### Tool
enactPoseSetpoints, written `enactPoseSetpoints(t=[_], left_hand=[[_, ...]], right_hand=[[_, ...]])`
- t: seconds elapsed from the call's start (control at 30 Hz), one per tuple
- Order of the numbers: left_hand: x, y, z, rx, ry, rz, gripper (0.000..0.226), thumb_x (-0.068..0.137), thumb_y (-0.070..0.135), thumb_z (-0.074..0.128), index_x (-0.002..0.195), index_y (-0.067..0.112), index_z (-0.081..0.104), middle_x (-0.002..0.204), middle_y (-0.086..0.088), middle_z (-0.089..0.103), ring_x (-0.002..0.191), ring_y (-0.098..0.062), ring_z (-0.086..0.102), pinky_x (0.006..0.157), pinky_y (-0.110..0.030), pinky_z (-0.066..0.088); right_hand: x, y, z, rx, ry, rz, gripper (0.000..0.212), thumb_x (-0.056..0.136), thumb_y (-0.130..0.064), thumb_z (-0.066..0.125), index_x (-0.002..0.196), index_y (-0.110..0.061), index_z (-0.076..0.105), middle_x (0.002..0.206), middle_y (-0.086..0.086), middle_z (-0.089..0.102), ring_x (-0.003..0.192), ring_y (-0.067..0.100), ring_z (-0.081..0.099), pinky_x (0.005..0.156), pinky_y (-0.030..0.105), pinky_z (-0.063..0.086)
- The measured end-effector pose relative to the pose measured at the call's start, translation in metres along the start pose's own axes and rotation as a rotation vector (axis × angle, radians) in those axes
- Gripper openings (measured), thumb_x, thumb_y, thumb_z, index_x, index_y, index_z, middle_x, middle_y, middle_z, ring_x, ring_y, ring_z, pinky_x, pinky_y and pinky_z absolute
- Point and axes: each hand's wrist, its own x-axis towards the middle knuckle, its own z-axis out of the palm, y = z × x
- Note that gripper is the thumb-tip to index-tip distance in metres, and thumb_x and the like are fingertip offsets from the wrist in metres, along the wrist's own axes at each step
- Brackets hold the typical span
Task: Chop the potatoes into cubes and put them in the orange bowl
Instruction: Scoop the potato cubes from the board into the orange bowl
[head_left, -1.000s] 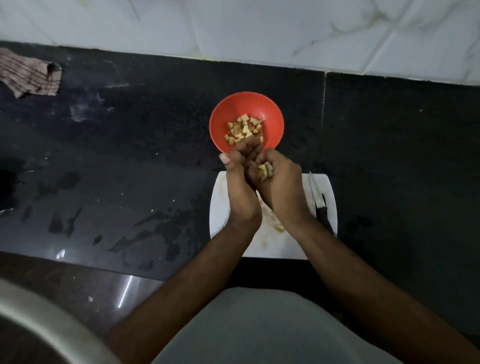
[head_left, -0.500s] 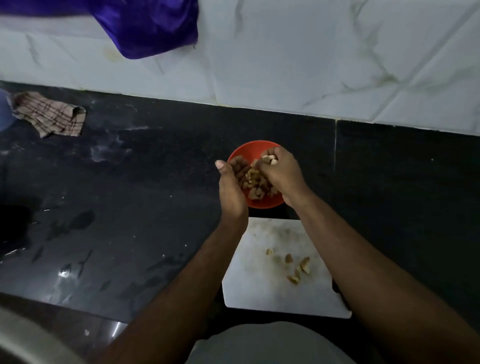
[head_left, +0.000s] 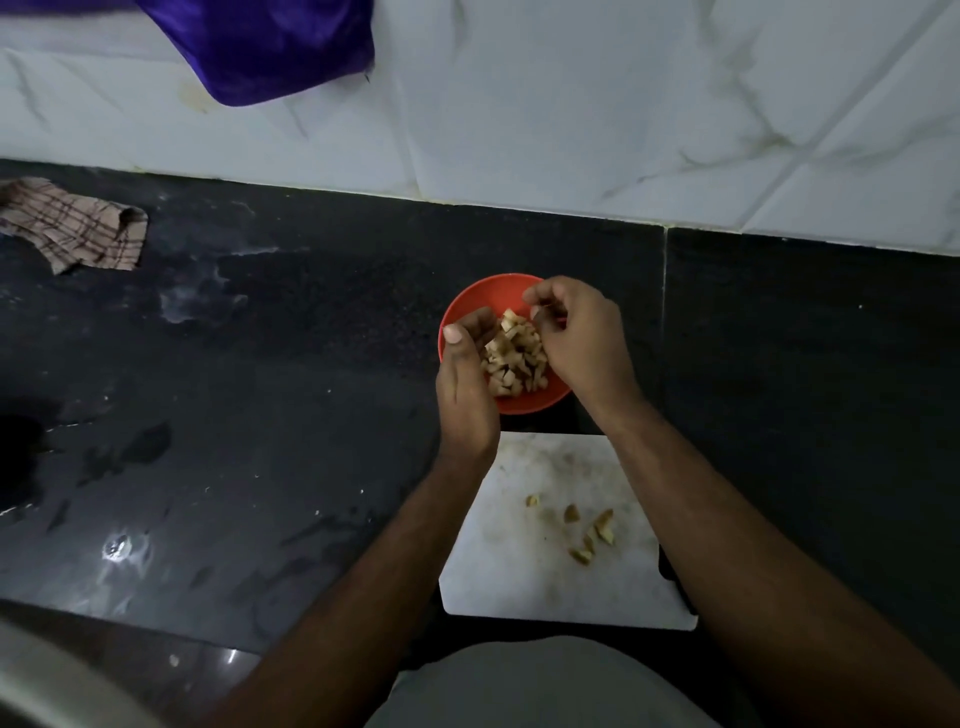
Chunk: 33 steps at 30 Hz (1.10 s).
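Note:
The orange bowl (head_left: 485, 293) stands on the black counter just beyond the white cutting board (head_left: 519, 592). A heap of pale potato cubes (head_left: 514, 356) fills it. My left hand (head_left: 465, 387) is held on edge over the bowl's left rim, fingers cupped and relaxed, with nothing in it. Over the bowl's right side my right hand (head_left: 584, 338) hovers palm down, its fingers loosely curled and no cubes seen in them. Several loose potato pieces (head_left: 597, 530) lie on the board's right half, beside my right forearm.
A checked cloth (head_left: 78, 228) lies at the counter's far left. A purple cloth (head_left: 270, 47) hangs over the white tiled wall. Wet patches (head_left: 119, 551) mark the counter left of the board. A pale curved rim (head_left: 47, 686) shows at the bottom left.
Both hands carried cubes from above the board to the bowl. The cubes held in my right hand half a second ago now lie in the bowl, and the hands have parted.

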Motion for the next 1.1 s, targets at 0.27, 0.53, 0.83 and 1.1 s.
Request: enactPoseSetpoints(t=[0.27,0.53,0.83,1.1], left_hand=[[-0.047,-0.010,-0.009,0.036,-0.063,0.151,0.056,0.108,0.044,0.022,0.128,0.008,0.061,0.126,-0.005,0.067,0.122,-0.021,0.061,0.104,-0.040,0.050],[-0.096,-0.047,-0.021,0.461,-0.248,0.223,0.022,0.104,0.027,0.055,0.121,0.017,0.065,0.117,0.010,0.066,0.109,-0.011,0.061,0.085,-0.029,0.053],[-0.101,-0.088,-0.047,1.094,-0.506,0.446,0.032,0.086,0.016,0.075,0.118,0.015,0.070,0.118,-0.004,0.055,0.102,-0.024,0.051,0.085,-0.035,0.048],[-0.105,-0.079,-0.042,1.113,-0.550,0.396,0.009,0.092,0.006,0.063,0.096,0.007,0.071,0.099,-0.005,0.059,0.089,-0.023,0.058,0.069,-0.043,0.053]], right_hand=[[-0.063,0.010,-0.027,0.093,0.005,0.053,0.017,0.095,-0.013,0.066,0.108,-0.021,0.071,0.108,-0.014,0.069,0.101,-0.004,0.063,0.086,0.008,0.049],[-0.149,0.050,-0.041,-0.035,-0.108,0.116,0.020,0.096,-0.022,0.066,0.116,-0.024,0.067,0.112,-0.011,0.064,0.100,0.003,0.062,0.087,0.025,0.055],[-0.204,0.072,-0.050,-0.460,-0.422,0.117,0.068,0.080,-0.049,0.079,0.138,-0.023,0.054,0.134,0.004,0.040,0.121,0.024,0.043,0.100,0.038,0.047],[-0.206,0.066,-0.028,-0.414,-0.432,-0.068,0.030,0.093,-0.024,0.069,0.122,-0.019,0.062,0.123,0.001,0.047,0.107,0.020,0.047,0.077,0.038,0.055]])
